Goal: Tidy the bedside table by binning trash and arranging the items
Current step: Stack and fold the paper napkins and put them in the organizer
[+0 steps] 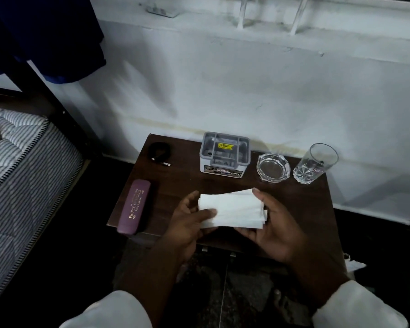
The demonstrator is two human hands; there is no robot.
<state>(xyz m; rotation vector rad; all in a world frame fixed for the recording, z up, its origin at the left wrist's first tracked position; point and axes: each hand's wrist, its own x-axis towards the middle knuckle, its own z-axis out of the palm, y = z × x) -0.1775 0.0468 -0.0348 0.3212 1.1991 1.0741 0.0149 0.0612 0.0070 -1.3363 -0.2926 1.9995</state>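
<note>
1. Hands both raised over the near edge of the bedside table (187,185), with white sleeves at the wrists.
2. With the left hand (187,218): a grip on the left end of a stack of white tissues (237,209), thumb laid across the top sheet, fingers curled beneath.
3. With the right hand (270,226): a cupping hold on the right end of the same stack, palm under it, a fingertip hooked over the far right corner.
4. Sits between the two hands, touching both, above the front middle of the table. Cannot tell whether lifted clear of the wood or brushing it.
5. Runs lengthwise from left to right across the view, right end tipped a little toward the wall. Shows its broad face upward to the camera. Fans out slightly along the far edge and at the right end, sheets not squared.
6. Along the wall side behind the stack, from left to right: coiled black cable (159,151), grey box (225,155) with a yellow sticker, glass ashtray (273,166), clear tumbler (316,163). All apart from the hands, with the ashtray just beside the box and the tumbler near the ashtray.
7. Left of the left hand, not touching it: purple glasses case (134,207) with gold lettering, lying along the table's left edge, long axis front to back.
8. Further left, a striped mattress (21,162); behind the table, a white wall (246,91).
</note>
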